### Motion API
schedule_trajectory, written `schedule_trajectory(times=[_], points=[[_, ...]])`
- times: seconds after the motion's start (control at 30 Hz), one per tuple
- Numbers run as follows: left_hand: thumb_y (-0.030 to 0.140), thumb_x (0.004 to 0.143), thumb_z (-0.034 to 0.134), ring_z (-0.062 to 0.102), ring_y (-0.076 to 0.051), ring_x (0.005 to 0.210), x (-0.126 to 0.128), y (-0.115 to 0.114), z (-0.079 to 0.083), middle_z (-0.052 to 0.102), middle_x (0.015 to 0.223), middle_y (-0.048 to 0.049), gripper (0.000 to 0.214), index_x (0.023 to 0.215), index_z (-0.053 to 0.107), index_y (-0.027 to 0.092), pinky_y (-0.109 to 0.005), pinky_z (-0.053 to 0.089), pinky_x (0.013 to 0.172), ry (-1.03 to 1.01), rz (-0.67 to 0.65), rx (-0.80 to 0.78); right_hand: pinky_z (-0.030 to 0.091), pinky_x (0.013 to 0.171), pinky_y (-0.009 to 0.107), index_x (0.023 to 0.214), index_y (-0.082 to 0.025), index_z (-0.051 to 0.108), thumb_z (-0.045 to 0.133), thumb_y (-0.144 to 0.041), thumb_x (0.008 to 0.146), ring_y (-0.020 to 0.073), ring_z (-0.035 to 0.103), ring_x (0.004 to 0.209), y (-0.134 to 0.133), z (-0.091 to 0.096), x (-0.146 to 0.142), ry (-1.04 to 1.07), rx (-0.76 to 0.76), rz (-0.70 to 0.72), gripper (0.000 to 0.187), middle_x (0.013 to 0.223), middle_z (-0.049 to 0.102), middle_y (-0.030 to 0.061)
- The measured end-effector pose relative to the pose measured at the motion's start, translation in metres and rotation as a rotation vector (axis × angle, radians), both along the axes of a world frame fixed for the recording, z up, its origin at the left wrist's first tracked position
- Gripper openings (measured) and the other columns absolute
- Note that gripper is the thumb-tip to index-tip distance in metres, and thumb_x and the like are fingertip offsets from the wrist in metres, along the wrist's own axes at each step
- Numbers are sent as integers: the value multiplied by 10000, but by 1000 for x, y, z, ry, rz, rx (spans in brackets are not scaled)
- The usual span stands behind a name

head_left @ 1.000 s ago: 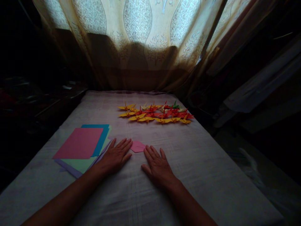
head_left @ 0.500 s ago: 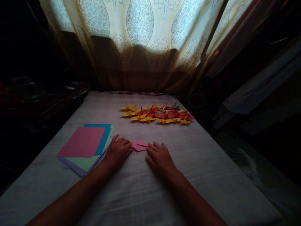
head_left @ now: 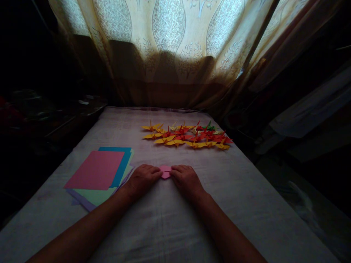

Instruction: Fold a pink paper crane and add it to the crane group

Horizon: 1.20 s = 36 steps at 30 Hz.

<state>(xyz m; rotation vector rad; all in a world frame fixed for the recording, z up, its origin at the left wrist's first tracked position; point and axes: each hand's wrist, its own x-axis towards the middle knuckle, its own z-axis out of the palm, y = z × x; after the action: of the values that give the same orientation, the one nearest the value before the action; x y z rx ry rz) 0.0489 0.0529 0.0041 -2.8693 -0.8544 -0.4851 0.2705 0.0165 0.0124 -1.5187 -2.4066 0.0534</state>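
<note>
Pink folded origami paper (head_left: pixel 165 173) is lying on the pale cloth (head_left: pixel 175 226). The left hand (head_left: pixel 144 180) and the right hand (head_left: pixel 188 180) are pinching its two ends, fingers together (pressing evenly should be keeping folds neat).

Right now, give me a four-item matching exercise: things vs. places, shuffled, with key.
1. Folded pink paper
2. Paper cranes
3. Stack of flat sheets
4. Curtain

A. Grouped toward the far end of the cloth
B. Hanging in the background
C. On the cloth, left of the left hand
D. Between left hand and right hand

Pairs: 1-D, 2-A, 3-C, 4-B
</note>
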Motion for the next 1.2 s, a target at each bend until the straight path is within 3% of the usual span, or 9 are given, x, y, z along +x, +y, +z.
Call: schedule_trajectory(times=[0.27,0.43,0.67,0.9,1.2], points=[[106,939,506,637,-205,873,3,-14,-9,696,963,-63,172,996,651,181,-355,500,810,-102,67,15,449,864,340,980,-233,713,596,-234,917,201,626,970,3,-11,-4,151,62,133,132,1057,716,61],[176,966,498,620,-197,816,5,-15,-10,689,920,-47,157,979,654,193,-329,481,734,-121,104,-26,463,828,333,971,-216,716,544,-274,955,195,622,908,3,-21,-3,277,92,129,183,984,714,65],[252,991,476,590,-195,794,11,-15,-3,672,861,-31,208,902,659,209,-332,444,731,-148,153,-136,462,816,327,927,-215,703,516,-263,970,180,617,885,1,-19,-3,335,93,114,198,949,707,57],[264,970,477,555,-199,810,14,-14,2,640,863,-41,205,840,622,201,-344,436,755,-244,257,-356,446,811,336,864,-205,661,510,-269,963,191,584,871,-1,-21,-8,363,25,-50,192,924,672,62],[272,966,455,524,-202,804,17,-14,0,611,839,-46,213,823,590,190,-355,431,771,-247,303,-395,436,791,335,825,-208,614,512,-259,952,196,565,844,0,-22,-13,353,-32,-145,170,903,651,55]])
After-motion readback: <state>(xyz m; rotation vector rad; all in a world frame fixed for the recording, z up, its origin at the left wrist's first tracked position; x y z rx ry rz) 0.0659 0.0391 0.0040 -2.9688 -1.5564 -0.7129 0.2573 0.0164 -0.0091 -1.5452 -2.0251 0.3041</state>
